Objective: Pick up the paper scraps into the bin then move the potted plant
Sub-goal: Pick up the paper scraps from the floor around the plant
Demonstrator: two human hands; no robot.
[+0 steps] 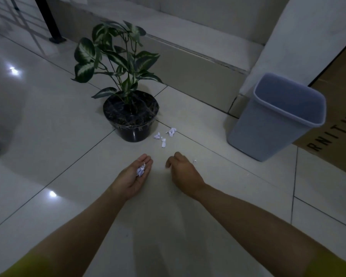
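Observation:
My left hand (134, 174) lies palm up just above the tiled floor, cupping a small bunch of white paper scraps (141, 169). My right hand (181, 166) hovers beside it, palm down, fingers curled loosely, nothing visible in it. Three more scraps (164, 135) lie on the floor beyond my hands, right of the pot. A tiny scrap (195, 161) sits just right of my right hand. The potted plant (131, 114), green-and-white leaves in a black pot, stands ahead. The grey-blue bin (276, 116) stands open at the right.
A low ledge (188, 62) runs behind the plant and bin. A white pillar (300, 37) and a cardboard box (340, 108) stand behind the bin. A black metal leg (52, 23) stands far left. The floor is glossy pale tile.

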